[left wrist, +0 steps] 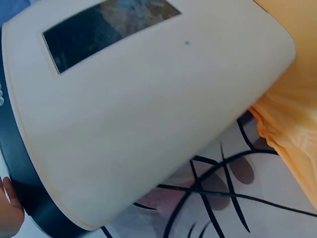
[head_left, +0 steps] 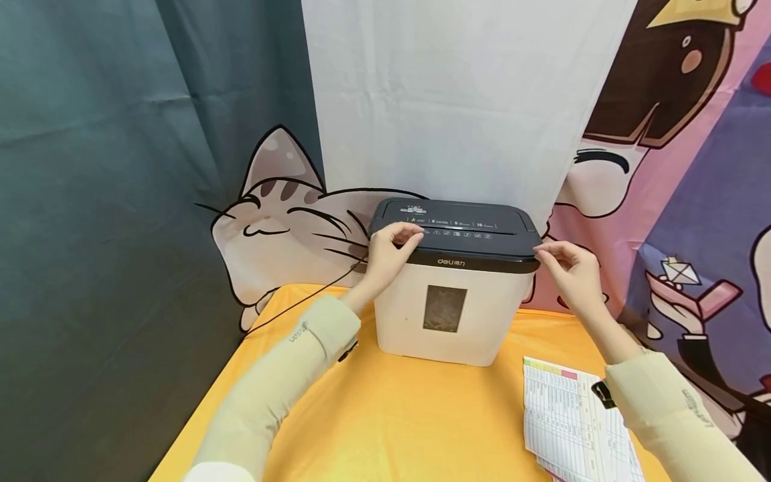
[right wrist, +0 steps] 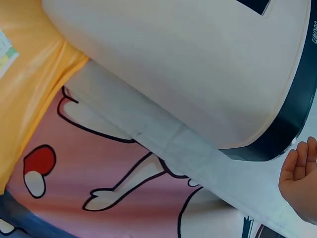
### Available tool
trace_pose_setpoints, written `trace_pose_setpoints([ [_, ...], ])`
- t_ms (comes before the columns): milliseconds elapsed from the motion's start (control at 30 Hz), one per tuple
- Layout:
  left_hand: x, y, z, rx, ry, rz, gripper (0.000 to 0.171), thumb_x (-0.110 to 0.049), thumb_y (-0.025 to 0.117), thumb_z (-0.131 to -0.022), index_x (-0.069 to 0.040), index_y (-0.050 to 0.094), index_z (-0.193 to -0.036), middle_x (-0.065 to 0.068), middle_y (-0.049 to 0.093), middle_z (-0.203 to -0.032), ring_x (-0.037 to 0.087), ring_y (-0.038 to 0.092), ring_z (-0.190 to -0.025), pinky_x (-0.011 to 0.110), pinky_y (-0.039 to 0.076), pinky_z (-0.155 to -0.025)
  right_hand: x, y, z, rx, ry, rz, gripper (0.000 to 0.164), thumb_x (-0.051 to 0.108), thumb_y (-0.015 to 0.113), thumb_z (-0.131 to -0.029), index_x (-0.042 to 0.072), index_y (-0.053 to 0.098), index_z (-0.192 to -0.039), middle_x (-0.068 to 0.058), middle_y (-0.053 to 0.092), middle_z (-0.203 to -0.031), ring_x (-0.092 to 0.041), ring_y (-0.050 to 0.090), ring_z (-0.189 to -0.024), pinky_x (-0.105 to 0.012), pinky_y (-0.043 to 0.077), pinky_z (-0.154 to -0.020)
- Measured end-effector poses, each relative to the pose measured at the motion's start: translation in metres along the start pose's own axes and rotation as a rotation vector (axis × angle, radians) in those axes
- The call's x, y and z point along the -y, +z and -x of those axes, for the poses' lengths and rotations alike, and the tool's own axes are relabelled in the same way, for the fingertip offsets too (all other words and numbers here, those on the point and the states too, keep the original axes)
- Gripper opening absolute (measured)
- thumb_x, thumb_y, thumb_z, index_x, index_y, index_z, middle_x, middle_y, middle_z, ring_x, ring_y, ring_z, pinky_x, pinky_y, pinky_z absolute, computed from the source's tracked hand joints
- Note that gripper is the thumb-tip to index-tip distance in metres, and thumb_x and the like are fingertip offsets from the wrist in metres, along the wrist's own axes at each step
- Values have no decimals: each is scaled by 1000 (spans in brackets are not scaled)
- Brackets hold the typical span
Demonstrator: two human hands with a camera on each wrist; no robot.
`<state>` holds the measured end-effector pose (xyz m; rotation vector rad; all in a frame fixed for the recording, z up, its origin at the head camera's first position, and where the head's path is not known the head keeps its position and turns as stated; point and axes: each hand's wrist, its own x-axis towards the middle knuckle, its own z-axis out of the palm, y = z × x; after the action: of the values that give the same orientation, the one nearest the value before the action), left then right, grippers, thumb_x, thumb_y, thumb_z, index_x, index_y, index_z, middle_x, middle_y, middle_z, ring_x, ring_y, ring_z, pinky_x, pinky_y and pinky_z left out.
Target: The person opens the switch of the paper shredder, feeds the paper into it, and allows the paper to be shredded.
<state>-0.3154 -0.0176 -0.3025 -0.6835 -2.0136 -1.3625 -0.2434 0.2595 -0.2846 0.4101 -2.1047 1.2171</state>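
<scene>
A paper shredder [head_left: 391,314] with a white bin, a small dark window [head_left: 445,308] and a black top [head_left: 512,244] stands upright. Over the left part of that top is my left hand [head_left: 390,251], fingers loosely bent with nothing visible between them. In the left wrist view only a bit of this hand [left wrist: 9,210] shows, beside the black rim. My right hand [head_left: 572,271] is at the top's right front corner, fingertips close to the edge. The right wrist view shows its fingers [right wrist: 301,161] relaxed beside the dark rim. A slot [head_left: 470,230] runs along the top.
Printed sheets [head_left: 563,415] lie in a stack on the orange tablecloth [head_left: 385,415], right of the shredder, partly under my right forearm. A black cord [head_left: 301,301] runs left from the shredder. Cloth backdrops [head_left: 464,100] with cartoon prints hang right behind it.
</scene>
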Motion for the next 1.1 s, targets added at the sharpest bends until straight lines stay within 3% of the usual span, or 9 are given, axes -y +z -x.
trace_pose_setpoints([
  [300,-23,17,39,-53,143,57,11,-15,63,-81,-7,68,-86,5,66,-77,10,57,-71,19,47,-68,-18,-12,29,-18,65,58,14,0,57,-82,-11,61,-89,28,54,-75,6,50,-66,-4,39,-58],
  [467,-35,28,64,-4,199,71,11,-11,64,-79,-5,67,-88,5,66,-77,11,59,-72,18,47,-70,-33,-18,42,-69,144,81,14,1,58,-82,-10,62,-89,28,55,-72,9,52,-65,-3,40,-59],
  [600,-38,39,82,37,194,104,12,-11,62,-81,-4,67,-89,5,66,-78,10,59,-72,16,47,-68,-60,-25,53,-90,205,78,16,4,59,-82,-9,62,-91,29,57,-71,10,53,-66,-3,40,-60],
  [767,-34,62,104,97,113,157,11,-14,61,-82,-6,67,-88,4,66,-78,6,58,-69,16,48,-63,-93,-31,70,-43,225,103,20,9,58,-84,-6,62,-95,29,56,-73,10,53,-66,-3,39,-62],
  [833,-39,69,113,131,24,183,10,-11,61,-82,-5,67,-88,6,66,-77,8,58,-68,18,50,-62,-98,-33,77,-3,207,96,17,8,57,-84,-5,62,-94,28,56,-75,8,54,-67,-3,40,-63],
  [967,-33,94,133,218,-136,183,15,-10,62,-81,-7,66,-95,6,66,-83,14,60,-75,24,50,-68,-122,-40,94,57,218,33,14,8,56,-85,0,62,-95,21,60,-76,7,55,-68,-5,42,-62],
  [1100,-17,121,155,324,-183,162,23,-18,61,-82,-12,62,-105,3,65,-91,12,60,-80,19,48,-69,-213,-51,122,20,269,-123,18,9,57,-84,2,63,-100,8,67,-79,1,58,-68,-7,43,-59],
])
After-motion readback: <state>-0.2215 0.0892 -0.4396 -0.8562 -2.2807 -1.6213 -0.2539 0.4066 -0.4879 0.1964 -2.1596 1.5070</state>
